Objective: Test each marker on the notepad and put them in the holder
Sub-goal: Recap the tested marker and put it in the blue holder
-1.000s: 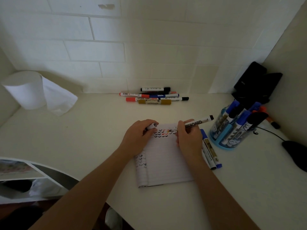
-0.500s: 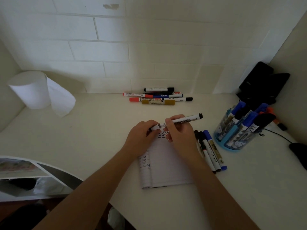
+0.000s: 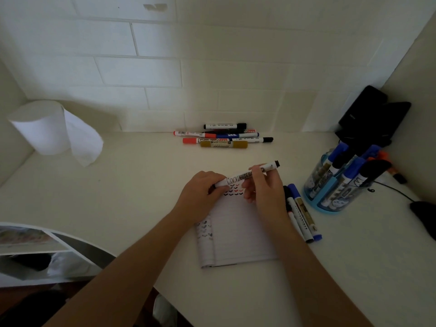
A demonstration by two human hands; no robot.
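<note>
On the pale desk [image 3: 132, 208] I am working from the big things down. I am keeping the notepad [image 3: 238, 232] flat in front of me, its top rows already filling with small test ticks, so it is sitting right under both hands. At the right the holder [image 3: 335, 199] is standing crowded with markers, near enough to drop the next one in. A pile [image 3: 224, 138] is waiting against the back wall, probably untested, and three more are lying just beside the pad [image 3: 300, 213]. My right hand [image 3: 264, 187] is closing round the marker [image 3: 247, 175], held nearly level above the ticks. My left hand [image 3: 205, 192] is curling tight over its tip end; I judge I am capping it, though the cap itself is hidden.
</note>
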